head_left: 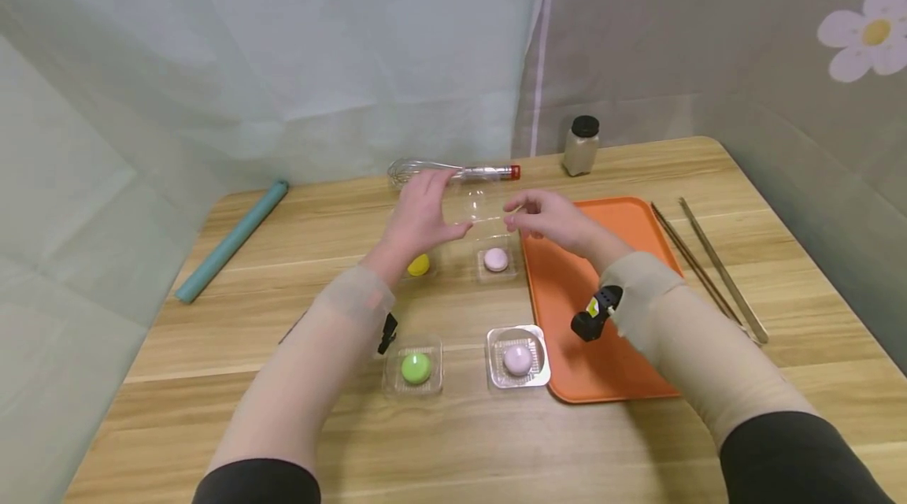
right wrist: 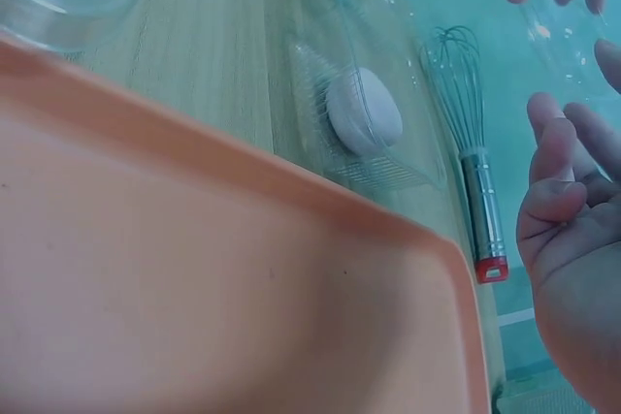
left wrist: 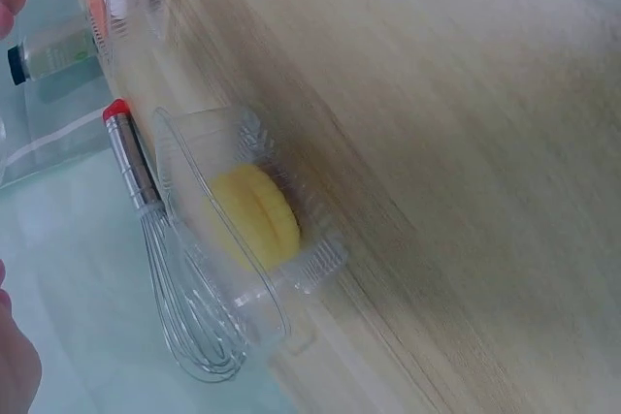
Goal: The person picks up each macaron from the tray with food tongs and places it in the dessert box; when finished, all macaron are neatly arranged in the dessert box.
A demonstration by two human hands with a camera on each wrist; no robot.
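Between my two hands, above the far boxes, is a clear plastic lid. My left hand holds it, thumb below and fingers above. On the other side, the bent fingertips of my right hand pinch its edge. Beneath it lies a pale pink macaron in a clear plastic box. A yellow macaron sits in another box, partly hidden by my left hand in the head view. Closer to me are a green macaron and a lavender macaron, each in its own box.
An orange tray lies under my right forearm. Long metal tongs rest to its right. Along the back are a whisk and a black-capped jar. A teal roll lies far left.
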